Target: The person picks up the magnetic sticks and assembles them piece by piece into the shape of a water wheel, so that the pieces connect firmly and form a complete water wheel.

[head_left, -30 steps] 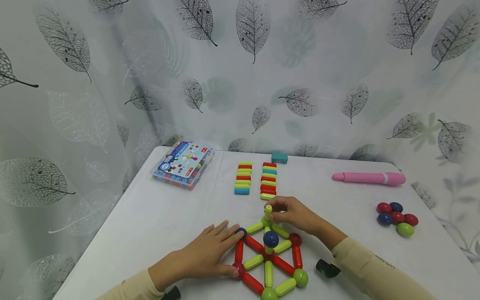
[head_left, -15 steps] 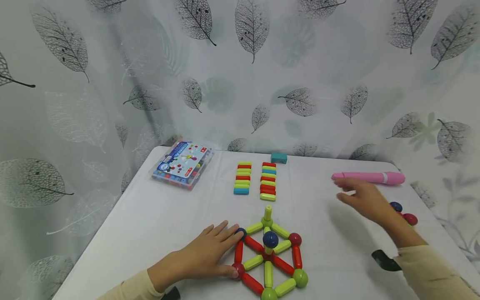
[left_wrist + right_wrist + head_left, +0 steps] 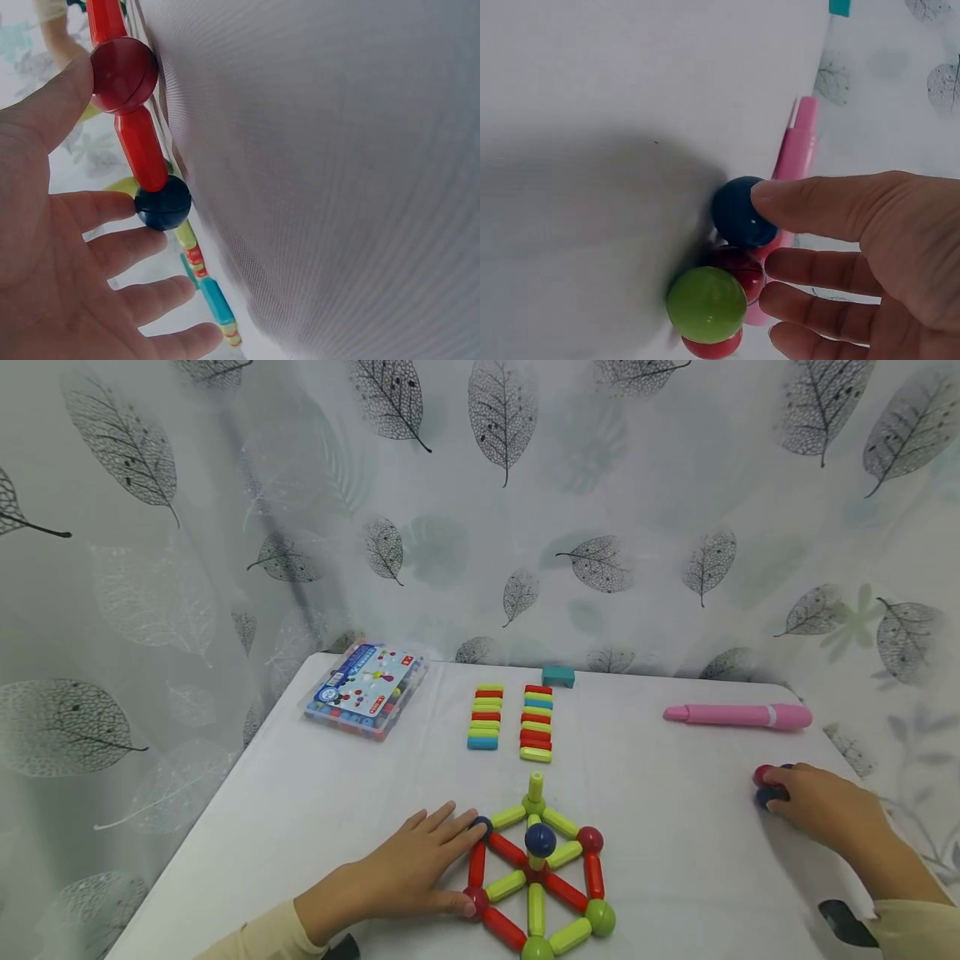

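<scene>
A wheel-shaped frame of red and yellow-green rods joined by coloured balls lies on the table, with a central red ball [image 3: 535,870]. Over its middle stands a dark blue ball [image 3: 540,840] on a short rod; another yellow-green rod [image 3: 536,787] stands upright at the far corner. My left hand [image 3: 412,870] rests flat along the frame's left side, thumb at a red ball [image 3: 124,75] and fingertips by a dark blue ball [image 3: 163,202]. My right hand [image 3: 832,806] is at the loose balls, its thumb touching a blue ball [image 3: 744,212], fingers extended beside a red ball [image 3: 737,271].
A loose green ball [image 3: 706,304] lies beside the red ones. Behind them lies a pink pen-like stick [image 3: 738,717]. Two rows of coloured rods, left [image 3: 486,717] and right [image 3: 536,722], lie farther back, near a teal block [image 3: 558,676] and a clear box [image 3: 366,687] of parts.
My right hand has left the upright rod at the frame's far corner and moved right, then down to the loose balls. The left hand has stayed on the frame.
</scene>
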A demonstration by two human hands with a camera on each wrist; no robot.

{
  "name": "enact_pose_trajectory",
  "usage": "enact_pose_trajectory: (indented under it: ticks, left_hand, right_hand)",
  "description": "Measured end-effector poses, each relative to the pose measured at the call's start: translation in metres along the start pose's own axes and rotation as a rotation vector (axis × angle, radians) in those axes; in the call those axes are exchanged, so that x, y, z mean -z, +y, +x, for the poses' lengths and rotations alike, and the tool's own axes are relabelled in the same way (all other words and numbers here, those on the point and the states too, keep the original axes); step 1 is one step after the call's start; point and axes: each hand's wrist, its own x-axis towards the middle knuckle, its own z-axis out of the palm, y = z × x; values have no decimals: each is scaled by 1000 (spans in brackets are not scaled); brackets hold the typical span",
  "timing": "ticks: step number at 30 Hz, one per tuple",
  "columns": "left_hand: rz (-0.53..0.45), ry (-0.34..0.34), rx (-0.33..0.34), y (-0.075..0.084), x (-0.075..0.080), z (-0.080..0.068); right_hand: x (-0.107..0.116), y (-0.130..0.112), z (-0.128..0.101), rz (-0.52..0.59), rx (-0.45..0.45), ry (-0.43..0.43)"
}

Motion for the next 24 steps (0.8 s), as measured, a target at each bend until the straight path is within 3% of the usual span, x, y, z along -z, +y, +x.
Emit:
enact_pose_trajectory:
  ticks: [5,13,15,19,24]
  left_hand:
    - [3,2,1,0,0,0]
    - [15,12,-6,2,0,-1]
    - [19,12,-7,1,0,-2]
    - [24,14,-12,0,0,-2]
    - [12,20,-19,0,0,-2]
  right_hand:
    - [-5,-3,0,-30,1,4]
    - [-15,-13,2,54,15,83]
    - [-15,-21,4,141,11,111]
    - [-11,-48,8,432,12,145]
    - [0,-93,15,756,29,83]
